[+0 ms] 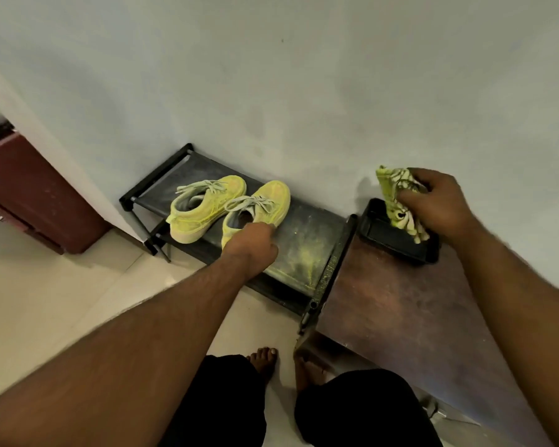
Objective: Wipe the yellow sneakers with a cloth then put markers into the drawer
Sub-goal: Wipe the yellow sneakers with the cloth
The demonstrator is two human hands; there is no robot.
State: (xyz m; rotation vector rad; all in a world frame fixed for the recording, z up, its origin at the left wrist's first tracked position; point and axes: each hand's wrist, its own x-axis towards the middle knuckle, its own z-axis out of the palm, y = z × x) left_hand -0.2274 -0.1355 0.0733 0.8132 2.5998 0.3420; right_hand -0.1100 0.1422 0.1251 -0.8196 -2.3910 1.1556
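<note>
Yellow sneakers (229,206), two; one cloth (397,198) in right hand (439,204).

The pair of yellow low-top fabric sneakers with pale grey laces sits side by side, upright, toes toward the wall. The right-hand sneaker (259,204) has its heel collar under the left hand's (252,243) fingers, which reach into or onto its opening; exact contact is hidden. The left-hand sneaker (204,204) lies just beyond that grip, touching its partner. A crumpled yellow-green patterned cloth (397,198) is bunched in the right hand's (439,201) curled fingers, well apart from both sneakers.
</note>
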